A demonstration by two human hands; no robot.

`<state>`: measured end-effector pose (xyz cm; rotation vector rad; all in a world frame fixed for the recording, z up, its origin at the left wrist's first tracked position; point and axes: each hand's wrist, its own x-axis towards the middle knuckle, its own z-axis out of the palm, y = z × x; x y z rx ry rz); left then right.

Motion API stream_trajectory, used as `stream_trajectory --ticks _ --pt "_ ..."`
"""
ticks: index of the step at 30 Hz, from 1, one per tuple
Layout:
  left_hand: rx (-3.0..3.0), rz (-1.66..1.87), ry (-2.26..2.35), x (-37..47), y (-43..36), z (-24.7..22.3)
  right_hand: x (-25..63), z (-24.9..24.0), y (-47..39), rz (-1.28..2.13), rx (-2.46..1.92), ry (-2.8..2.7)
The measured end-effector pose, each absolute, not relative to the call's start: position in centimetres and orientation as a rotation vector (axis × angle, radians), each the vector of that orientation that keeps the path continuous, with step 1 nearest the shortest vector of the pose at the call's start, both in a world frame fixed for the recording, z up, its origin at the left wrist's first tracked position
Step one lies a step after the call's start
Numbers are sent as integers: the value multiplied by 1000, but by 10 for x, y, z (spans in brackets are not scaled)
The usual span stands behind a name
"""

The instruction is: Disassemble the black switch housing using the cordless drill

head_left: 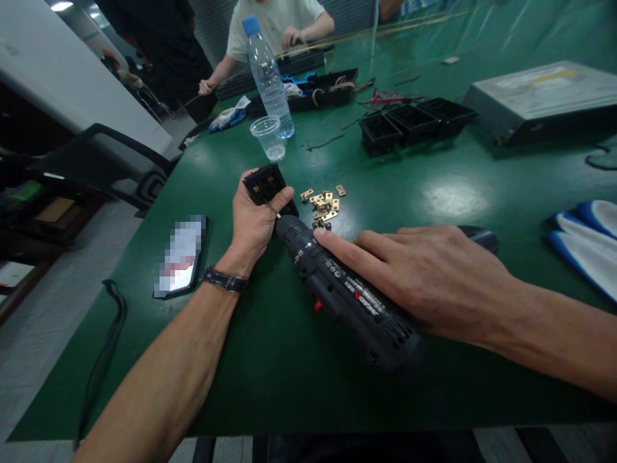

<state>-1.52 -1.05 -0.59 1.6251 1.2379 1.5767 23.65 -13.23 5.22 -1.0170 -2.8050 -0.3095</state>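
My left hand (254, 218) is closed round a small black plastic housing (266, 182) with brass-coloured pieces inside it. A black cordless drill (347, 292) lies on its side in the grip of my right hand (409, 267), the index finger stretched along its body. The drill's bit points at the housing, close to my left thumb; whether its tip touches a screw cannot be made out. Beyond the drill's nose, a loose pile of small brass plates (324, 204) with holes lies on the green table (270, 360).
A phone (183, 257) lies left of my left wrist. Further off stand a plastic cup (270, 138), a water bottle (270, 77) and black bins (414, 123). A metal case (549, 96) and gloves (588, 241) are at the right. Another person (270, 29) sits across the table.
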Motion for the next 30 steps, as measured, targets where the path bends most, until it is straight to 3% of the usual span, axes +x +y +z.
stream_trajectory --ticks 18,21,25,30 --pt "1544 1649 1261 -14 -9 -6 245 51 -131 -265 -970 -2598" --pt "1541 1651 1210 -11 -12 -4 248 58 -137 -106 -979 -2517" --pt "1536 1618 1084 -8 -13 -1 247 72 -146 357 -1075 -2412" --pt "1478 1627 1000 -6 -12 -1 235 86 -150 469 -1257 -2382"
